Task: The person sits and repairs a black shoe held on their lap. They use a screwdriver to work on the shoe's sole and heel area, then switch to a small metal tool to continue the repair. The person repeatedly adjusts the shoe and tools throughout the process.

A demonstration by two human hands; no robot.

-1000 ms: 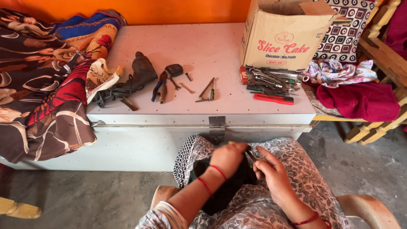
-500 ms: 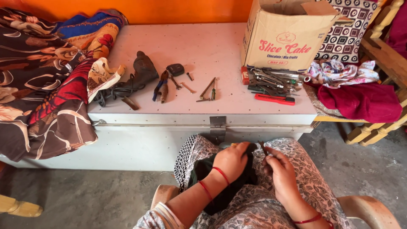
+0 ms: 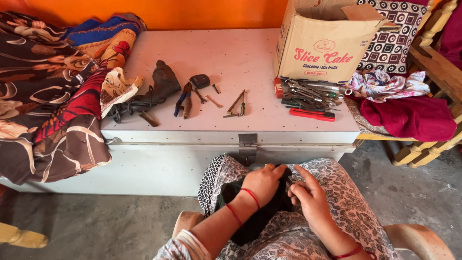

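My left hand and right hand both pinch a dark green-black cloth piece on my lap, before the grey metal trunk strewn with tools.

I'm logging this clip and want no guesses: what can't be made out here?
- Dark cloth in the lap, head view: mostly covered by the left hand and right hand.
- Whatever the fingertips pinch: too small.
- Tool pile: tangled, pieces indistinct.
- Cardboard box: top cut off.
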